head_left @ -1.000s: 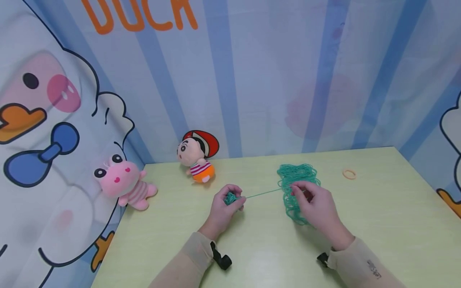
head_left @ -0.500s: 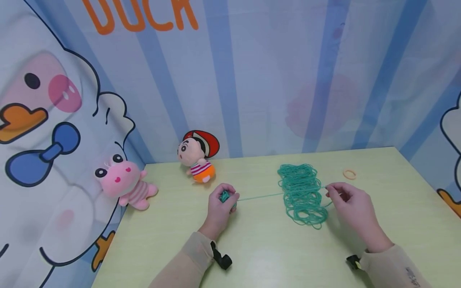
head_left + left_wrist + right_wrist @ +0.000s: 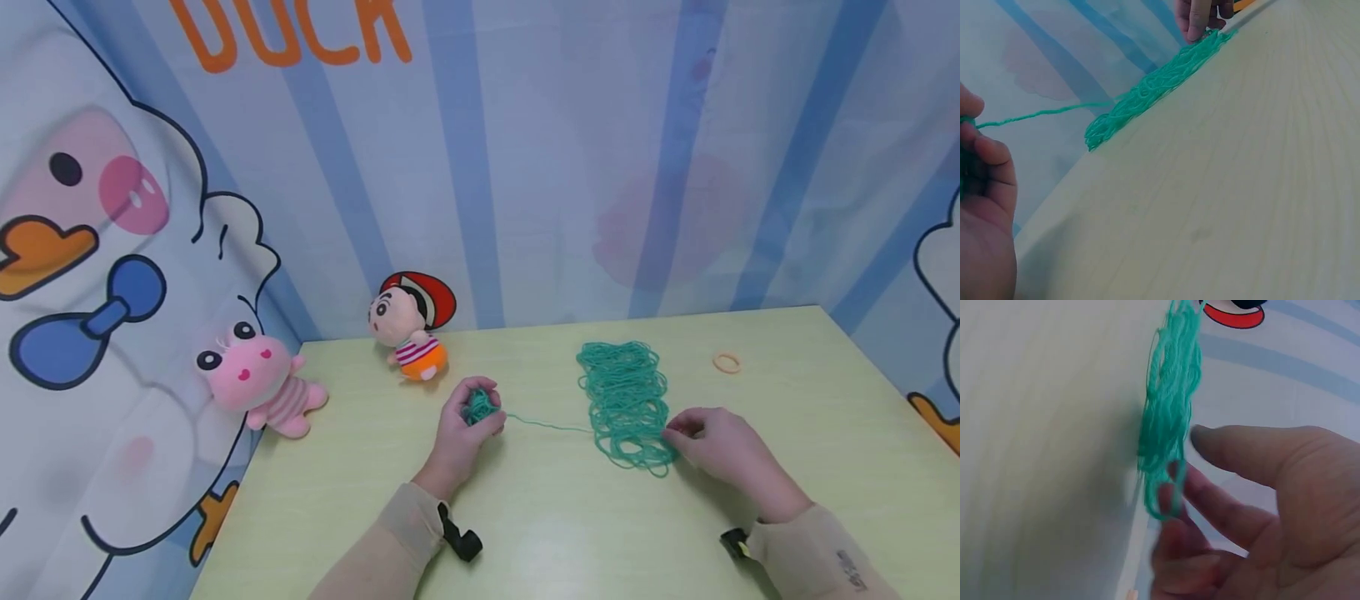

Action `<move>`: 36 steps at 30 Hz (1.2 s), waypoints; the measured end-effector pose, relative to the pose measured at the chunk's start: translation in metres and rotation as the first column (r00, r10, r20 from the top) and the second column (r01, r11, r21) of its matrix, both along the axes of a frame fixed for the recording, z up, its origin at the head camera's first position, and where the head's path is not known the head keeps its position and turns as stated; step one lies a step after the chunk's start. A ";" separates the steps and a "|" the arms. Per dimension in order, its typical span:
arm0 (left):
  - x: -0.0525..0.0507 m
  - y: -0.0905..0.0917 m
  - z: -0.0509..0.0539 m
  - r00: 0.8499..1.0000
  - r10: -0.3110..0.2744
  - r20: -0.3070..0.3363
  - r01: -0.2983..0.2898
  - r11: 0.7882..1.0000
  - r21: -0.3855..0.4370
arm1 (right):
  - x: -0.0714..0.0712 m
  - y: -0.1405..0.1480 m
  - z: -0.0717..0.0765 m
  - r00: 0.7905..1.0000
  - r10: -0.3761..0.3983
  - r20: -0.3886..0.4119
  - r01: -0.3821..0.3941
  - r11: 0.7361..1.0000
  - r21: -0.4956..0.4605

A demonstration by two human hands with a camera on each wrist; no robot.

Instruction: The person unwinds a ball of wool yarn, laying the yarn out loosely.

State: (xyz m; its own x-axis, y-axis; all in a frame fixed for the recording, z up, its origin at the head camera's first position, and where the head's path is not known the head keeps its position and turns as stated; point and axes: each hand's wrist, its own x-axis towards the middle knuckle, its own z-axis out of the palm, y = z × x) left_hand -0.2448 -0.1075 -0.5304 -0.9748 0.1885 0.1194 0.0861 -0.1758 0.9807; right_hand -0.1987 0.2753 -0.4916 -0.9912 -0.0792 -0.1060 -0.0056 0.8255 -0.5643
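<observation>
My left hand (image 3: 467,427) grips a small ball of green yarn (image 3: 480,405), with the fingers curled round it and the thumb in front. From the ball a slack strand (image 3: 551,426) runs right to a flat heap of looped green yarn (image 3: 626,404) on the table. At the heap's lower right edge is my right hand (image 3: 723,450). In the right wrist view the thumb (image 3: 1241,447) stands apart from the other fingers, whose tips touch a loose loop (image 3: 1175,497) of the yarn. The palm side of the left hand is partly cut off in the left wrist view.
A peach-coloured ring (image 3: 727,362) lies right of the heap. A plush doll with a red cap (image 3: 412,329) sits at the table's back edge, and a pink plush hippo (image 3: 262,379) at the left edge. A printed cloth (image 3: 540,167) hangs behind the table (image 3: 555,517).
My right hand drew a strand rightward across the heap, then let it go and came down to the heap's lower right edge. The strand between ball and heap went from taut to slack.
</observation>
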 end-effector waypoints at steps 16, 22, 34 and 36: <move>0.001 -0.001 -0.001 0.991 -0.130 -0.034 0.129 0.991 -0.043 | -0.006 -0.143 0.007 0.954 0.245 -0.171 -0.281 0.929 -0.242; 0.002 0.001 0.002 0.986 -0.156 -0.055 0.150 0.984 -0.096 | -0.010 -0.168 0.003 0.966 0.211 -0.148 -0.243 0.939 -0.245; 0.000 -0.002 -0.001 0.992 -0.111 -0.055 0.102 0.983 -0.154 | -0.009 -0.152 -0.003 0.966 0.191 -0.172 -0.231 0.941 -0.249; 0.001 -0.001 -0.001 0.993 -0.104 -0.050 0.096 0.985 -0.145 | -0.007 -0.148 -0.003 0.965 0.204 -0.167 -0.239 0.944 -0.228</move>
State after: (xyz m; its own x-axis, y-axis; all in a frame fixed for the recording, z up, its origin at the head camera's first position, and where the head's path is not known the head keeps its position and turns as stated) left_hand -0.2440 -0.1090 -0.5312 -0.9427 0.3033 0.1392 0.1314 -0.0459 0.9903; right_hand -0.2057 0.1271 -0.4944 -0.9491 -0.3043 0.0815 -0.2651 0.6319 -0.7284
